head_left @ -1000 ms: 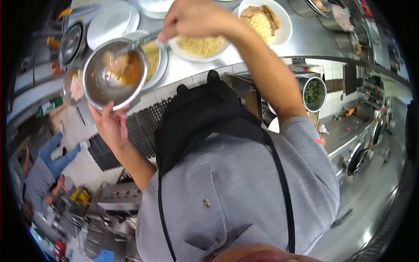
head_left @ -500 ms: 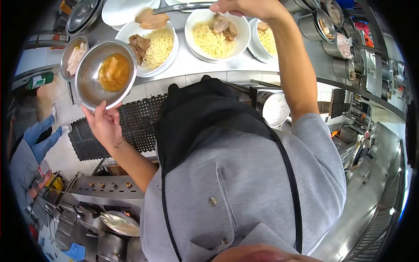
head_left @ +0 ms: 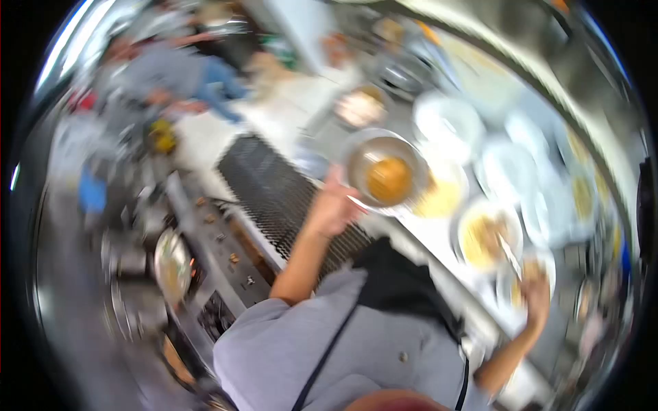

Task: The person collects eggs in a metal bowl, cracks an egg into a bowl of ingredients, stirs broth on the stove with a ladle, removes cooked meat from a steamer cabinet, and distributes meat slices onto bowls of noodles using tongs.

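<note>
My left hand (head_left: pixel 334 209) grips the rim of a steel mixing bowl (head_left: pixel 358 161) with orange-brown sauce (head_left: pixel 388 181) and pieces in it. My right hand (head_left: pixel 536 298) is closed around slim metal tongs (head_left: pixel 508 253). Their tips reach into a white bowl of yellow noodles (head_left: pixel 473 240) with brown meat; blur hides whether they pinch anything. Another bowl of noodles (head_left: pixel 439 197) sits beside the steel bowl, partly covered by it. Under my right hand is a third white bowl (head_left: pixel 504 291), partly hidden.
White plates (head_left: pixel 507 168) stand behind the noodle bowls. A container of pale meat (head_left: pixel 360 108) is at the counter's far end. Behind me are a perforated floor mat (head_left: pixel 260 185) and a stove with a pan (head_left: pixel 173 264). Another person (head_left: pixel 161 72) is at upper left.
The view has swung round and blurred. The tongs, which held a meat slice above the left noodle bowl, now reach into the middle bowl. My left hand still holds the steel bowl.
</note>
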A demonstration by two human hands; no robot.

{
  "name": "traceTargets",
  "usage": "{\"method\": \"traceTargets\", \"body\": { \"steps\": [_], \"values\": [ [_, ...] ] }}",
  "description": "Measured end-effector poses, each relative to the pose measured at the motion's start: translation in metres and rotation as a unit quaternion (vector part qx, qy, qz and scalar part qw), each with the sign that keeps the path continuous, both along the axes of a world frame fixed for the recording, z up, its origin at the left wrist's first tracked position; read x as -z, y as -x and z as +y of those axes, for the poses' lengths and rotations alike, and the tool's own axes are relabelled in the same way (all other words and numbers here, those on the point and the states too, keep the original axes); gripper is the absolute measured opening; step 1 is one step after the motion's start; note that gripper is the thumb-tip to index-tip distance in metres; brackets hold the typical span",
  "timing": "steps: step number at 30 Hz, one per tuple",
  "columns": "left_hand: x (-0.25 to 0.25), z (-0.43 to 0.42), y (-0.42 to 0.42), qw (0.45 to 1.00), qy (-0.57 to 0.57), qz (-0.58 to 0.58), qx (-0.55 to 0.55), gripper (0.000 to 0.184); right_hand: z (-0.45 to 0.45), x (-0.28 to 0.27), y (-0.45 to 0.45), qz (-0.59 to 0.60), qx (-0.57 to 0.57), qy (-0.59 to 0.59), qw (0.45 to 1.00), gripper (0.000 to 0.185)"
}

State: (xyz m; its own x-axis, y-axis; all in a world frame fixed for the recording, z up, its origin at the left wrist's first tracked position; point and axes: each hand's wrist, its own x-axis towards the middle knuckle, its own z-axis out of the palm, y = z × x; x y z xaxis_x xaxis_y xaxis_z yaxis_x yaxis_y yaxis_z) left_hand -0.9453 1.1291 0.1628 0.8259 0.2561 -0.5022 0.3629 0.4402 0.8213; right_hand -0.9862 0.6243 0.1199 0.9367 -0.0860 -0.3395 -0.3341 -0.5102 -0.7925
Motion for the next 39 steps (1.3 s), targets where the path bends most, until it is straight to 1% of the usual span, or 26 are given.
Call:
{"method": "traceTargets", "body": {
  "steps": [1, 2, 3, 4, 6, 7, 10, 12, 13, 14, 15, 16, 17, 18, 19, 20, 21, 22, 23, 24, 25, 27, 29, 30, 37, 39],
  "values": [
    [0.019, 0.009, 0.000, 0.997, -0.035, -0.016, 0.068, 0.081, -0.015, 0.011, -0.003, 0.035, -0.002, 0.026, 0.999, 0.021],
    [0.021, 0.008, 0.000, 0.996, -0.037, -0.036, 0.069, 0.081, -0.022, 0.021, -0.007, 0.027, 0.013, -0.012, 0.999, 0.026],
    [0.019, 0.008, -0.004, 0.994, -0.037, -0.052, 0.087, 0.081, -0.014, 0.007, -0.014, 0.040, 0.023, -0.044, 0.998, 0.025],
    [0.013, 0.007, -0.003, 0.994, -0.042, -0.065, 0.072, 0.081, -0.008, 0.006, -0.022, 0.027, 0.007, -0.047, 0.999, 0.025],
    [-0.002, 0.014, 0.005, 0.993, -0.014, -0.088, 0.080, 0.081, 0.010, -0.004, -0.025, 0.010, 0.001, -0.043, 0.999, 0.028],
    [-0.002, 0.012, 0.009, 0.993, -0.011, -0.090, 0.077, 0.081, 0.013, -0.007, -0.029, 0.009, -0.001, -0.040, 0.999, 0.028],
    [-0.002, 0.016, 0.016, 0.993, -0.003, -0.101, 0.059, 0.080, 0.053, -0.024, -0.061, -0.029, -0.077, -0.001, 0.997, 0.032],
    [-0.001, 0.021, 0.019, 0.994, -0.014, -0.089, 0.057, 0.080, 0.081, -0.024, -0.087, -0.049, -0.139, 0.036, 0.988, 0.033],
    [0.002, 0.023, 0.020, 0.994, -0.012, -0.087, 0.059, 0.080, 0.106, -0.037, -0.097, -0.061, -0.157, 0.042, 0.985, 0.033],
    [0.006, 0.026, 0.020, 0.994, -0.013, -0.091, 0.059, 0.080, 0.121, -0.031, -0.109, -0.090, -0.179, 0.074, 0.977, 0.031],
    [0.012, 0.028, 0.022, 0.994, -0.012, -0.091, 0.061, 0.080, 0.139, -0.032, -0.118, -0.057, -0.195, 0.082, 0.976, 0.032],
    [0.017, 0.033, 0.022, 0.993, -0.034, -0.098, 0.063, 0.076, 0.146, -0.013, -0.132, -0.095, -0.236, 0.185, 0.949, 0.038],
    [0.025, 0.035, 0.020, 0.991, -0.049, -0.098, 0.073, 0.073, 0.152, 0.007, -0.145, -0.134, -0.295, 0.281, 0.903, 0.045],
    [0.041, 0.027, 0.016, 0.996, -0.026, -0.070, -0.050, 0.045, 0.160, 0.026, -0.150, -0.159, -0.296, 0.405, 0.850, 0.051],
    [0.028, 0.028, 0.013, 0.997, -0.022, -0.050, -0.055, 0.025, 0.170, 0.014, -0.149, -0.107, -0.286, 0.427, 0.851, 0.052],
    [0.016, 0.028, 0.011, 0.998, -0.019, -0.031, -0.060, 0.040, 0.176, -0.003, -0.149, -0.021, -0.263, 0.421, 0.868, 0.051],
    [0.045, 0.040, 0.010, 0.991, -0.120, -0.053, 0.015, 0.025, 0.190, -0.045, -0.133, -0.046, -0.256, 0.408, 0.876, 0.047],
    [0.015, 0.025, 0.006, 0.991, -0.081, -0.098, 0.053, 0.044, 0.195, -0.060, -0.120, -0.120, -0.209, 0.397, 0.885, 0.045],
    [0.022, 0.033, 0.000, 0.987, -0.060, -0.107, 0.104, 0.071, 0.190, -0.065, -0.119, -0.094, -0.197, 0.408, 0.886, 0.043],
    [0.023, 0.033, -0.004, 0.985, -0.091, -0.095, 0.112, 0.067, 0.188, -0.071, -0.115, -0.089, -0.179, 0.390, 0.899, 0.043],
    [0.025, 0.030, -0.007, 0.987, -0.063, -0.106, 0.105, 0.067, 0.184, -0.075, -0.110, -0.085, -0.159, 0.374, 0.910, 0.043],
    [0.030, 0.031, -0.013, 0.982, -0.087, -0.103, 0.136, 0.067, 0.177, -0.078, -0.098, -0.056, -0.118, 0.383, 0.914, 0.041],
    [0.029, 0.024, -0.024, 0.977, -0.099, -0.096, 0.164, 0.066, 0.164, -0.079, -0.085, -0.118, -0.104, 0.365, 0.918, 0.041],
    [0.028, 0.020, -0.028, 0.973, -0.109, -0.111, 0.173, 0.066, 0.161, -0.079, -0.075, -0.147, -0.090, 0.350, 0.921, 0.041],
    [0.017, 0.007, -0.057, 0.933, -0.215, -0.152, 0.247, 0.070, 0.154, -0.073, -0.033, -0.080, -0.027, 0.323, 0.943, 0.042],
    [0.016, 0.002, -0.064, 0.923, -0.243, -0.142, 0.263, 0.072, 0.151, -0.059, -0.026, -0.105, -0.015, 0.299, 0.948, 0.042]
  ]
}}
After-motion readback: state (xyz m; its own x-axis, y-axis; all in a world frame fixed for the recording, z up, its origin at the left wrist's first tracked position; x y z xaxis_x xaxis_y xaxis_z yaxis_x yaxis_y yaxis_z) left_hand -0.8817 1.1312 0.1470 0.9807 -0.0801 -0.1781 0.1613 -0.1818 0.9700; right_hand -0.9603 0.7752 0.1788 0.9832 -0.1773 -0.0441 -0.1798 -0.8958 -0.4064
